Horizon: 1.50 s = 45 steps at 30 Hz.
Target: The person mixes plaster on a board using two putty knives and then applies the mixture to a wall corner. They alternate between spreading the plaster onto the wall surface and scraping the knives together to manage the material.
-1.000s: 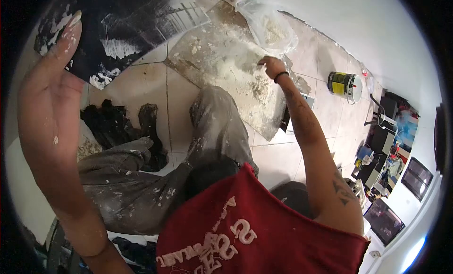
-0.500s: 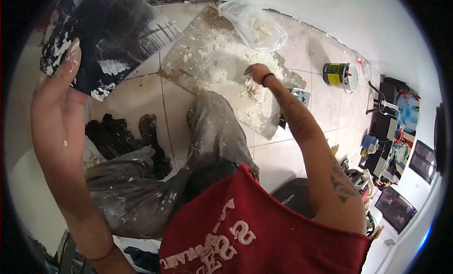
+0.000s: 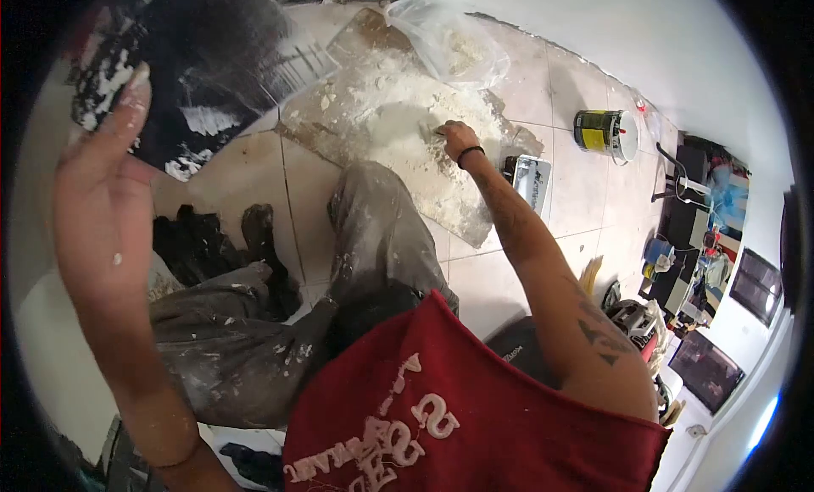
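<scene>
My left hand [image 3: 106, 157] is closed on the edge of a black panel [image 3: 208, 60] smeared with white plaster, thumb on its face and fingers hidden behind. The panel is tilted up at the upper left. My right hand [image 3: 460, 139] is closed low over white powder [image 3: 398, 144] spread on a brown board [image 3: 309, 115] on the floor. From its fingers sticks what looks like a putty knife [image 3: 431, 133], mostly hidden by the hand and the powder. A clear plastic bag [image 3: 458, 47] with pale powder lies at the board's far edge.
A plaster-smeared tray [image 3: 531, 183] sits right of the board. Beyond it a bucket [image 3: 605, 134] lies on the tiles. Dark cloth or shoes [image 3: 203, 246] are by my legs. Shelves with clutter [image 3: 699, 246] stand at far right, and a white wall [image 3: 644, 43] borders the floor.
My right hand has shifted slightly left and down over the powder, still closed. More of the tray shows beside my forearm. The black panel has moved slightly; my left hand still grips it.
</scene>
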Available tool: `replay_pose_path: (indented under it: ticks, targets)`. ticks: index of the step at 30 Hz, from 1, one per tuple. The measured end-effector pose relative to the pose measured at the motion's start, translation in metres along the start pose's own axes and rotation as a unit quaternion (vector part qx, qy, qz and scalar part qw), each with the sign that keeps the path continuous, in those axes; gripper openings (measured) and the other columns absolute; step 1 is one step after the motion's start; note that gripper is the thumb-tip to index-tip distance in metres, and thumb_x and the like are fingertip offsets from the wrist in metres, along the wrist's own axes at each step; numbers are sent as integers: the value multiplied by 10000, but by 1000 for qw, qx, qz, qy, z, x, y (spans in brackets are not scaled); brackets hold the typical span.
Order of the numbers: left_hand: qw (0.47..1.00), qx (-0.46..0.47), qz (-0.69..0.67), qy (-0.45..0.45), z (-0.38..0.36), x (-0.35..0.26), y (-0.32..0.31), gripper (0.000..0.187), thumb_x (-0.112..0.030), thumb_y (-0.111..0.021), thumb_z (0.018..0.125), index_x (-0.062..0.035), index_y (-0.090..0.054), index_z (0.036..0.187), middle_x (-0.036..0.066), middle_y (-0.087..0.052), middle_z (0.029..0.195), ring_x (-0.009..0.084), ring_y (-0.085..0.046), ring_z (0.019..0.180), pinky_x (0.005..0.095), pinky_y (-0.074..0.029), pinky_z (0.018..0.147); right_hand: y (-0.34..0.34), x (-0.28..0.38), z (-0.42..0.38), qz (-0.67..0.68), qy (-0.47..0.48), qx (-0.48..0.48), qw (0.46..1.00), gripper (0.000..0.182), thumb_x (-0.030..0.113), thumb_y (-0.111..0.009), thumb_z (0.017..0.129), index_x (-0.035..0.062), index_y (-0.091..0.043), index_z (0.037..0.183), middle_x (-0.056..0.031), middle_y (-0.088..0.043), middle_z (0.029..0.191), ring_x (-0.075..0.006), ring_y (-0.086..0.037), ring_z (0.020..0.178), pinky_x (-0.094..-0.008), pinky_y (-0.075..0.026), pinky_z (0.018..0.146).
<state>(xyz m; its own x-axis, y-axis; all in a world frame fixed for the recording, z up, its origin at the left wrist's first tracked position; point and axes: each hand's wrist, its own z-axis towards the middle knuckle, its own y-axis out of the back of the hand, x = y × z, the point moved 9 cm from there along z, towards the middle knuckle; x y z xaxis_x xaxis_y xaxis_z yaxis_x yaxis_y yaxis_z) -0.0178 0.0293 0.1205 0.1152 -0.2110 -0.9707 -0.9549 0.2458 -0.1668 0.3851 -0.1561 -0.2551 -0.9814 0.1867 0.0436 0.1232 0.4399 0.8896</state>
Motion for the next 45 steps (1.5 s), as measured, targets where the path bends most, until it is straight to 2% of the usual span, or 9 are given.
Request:
replay_pose_path:
  ticks: [14, 20, 28, 32, 35, 38, 40, 42, 45]
  targets:
    - [999, -21, 12, 23, -5, -2, -4, 337, -111, -564, 841, 31, -537, 1146, 100, -561, 1157, 184, -526, 1065, 357, -365, 973, -15, 33, -26, -105, -51, -154, 981, 172, 94, -467, 794, 31, -576, 910, -122, -522, 962, -284, -519, 948, -449, -449, 770]
    - [1000, -11, 2, 23, 1, 0, 5, 310, -108, -556, 851, 24, -550, 1132, 98, -577, 1129, 187, -537, 1047, 345, -373, 964, -7, 10, -17, -10, 12, 39, 999, 215, 79, -485, 796, 51, -630, 952, -143, -573, 1006, -290, -545, 965, -401, -453, 825]
    - [1000, -23, 11, 18, -3, -1, -2, 305, -120, -569, 847, 30, -558, 1113, 110, -582, 1111, 187, -539, 1043, 341, -377, 959, -28, 36, -22, -50, 75, -123, 988, 191, 59, -469, 773, 97, -636, 857, -135, -572, 911, -311, -562, 887, -431, -468, 772]
    - [999, -21, 26, -2, -6, -11, -5, 302, -116, -567, 844, 31, -556, 1108, 104, -586, 1096, 190, -544, 1026, 343, -389, 950, -7, 15, -20, 0, 81, 71, 994, 252, 31, -476, 798, 106, -644, 970, -142, -602, 963, -299, -560, 986, -406, -452, 878]
    - [994, -101, 40, 14, -5, -6, 2, 297, -98, -552, 850, 30, -547, 1118, 101, -585, 1087, 189, -546, 1014, 343, -409, 930, 6, -4, 8, -13, 50, -24, 998, 261, 29, -503, 706, 92, -649, 913, -146, -604, 878, -322, -584, 870, -408, -475, 763]
    - [1000, -5, 20, -13, 0, -6, -1, 303, -96, -548, 854, 30, -539, 1130, 100, -582, 1092, 184, -543, 1016, 345, -409, 926, -23, 0, -8, -6, -8, -87, 996, 236, 47, -488, 748, 92, -646, 918, -141, -606, 896, -315, -589, 869, -414, -470, 775]
    - [1000, -10, 26, 1, -2, -6, -2, 306, -106, -552, 855, 30, -540, 1129, 102, -582, 1094, 181, -541, 1019, 343, -397, 938, -20, 25, -45, 2, 77, -129, 989, 273, 32, -480, 744, 118, -650, 939, -136, -612, 924, -299, -586, 911, -399, -466, 813]
    - [999, -24, 32, -1, 0, -10, -1, 312, -113, -556, 856, 33, -539, 1131, 103, -579, 1099, 179, -540, 1022, 343, -387, 949, -27, 5, -29, 6, 61, 25, 998, 319, 10, -478, 721, 134, -652, 958, -128, -616, 942, -294, -580, 938, -383, -459, 844]
    - [999, -14, 36, -22, -3, -11, -11, 324, -109, -558, 855, 43, -533, 1140, 104, -574, 1114, 177, -540, 1028, 343, -381, 961, 5, -24, 11, 23, 45, -19, 999, 311, 16, -480, 709, 115, -649, 952, -122, -616, 943, -303, -583, 916, -409, -462, 818]
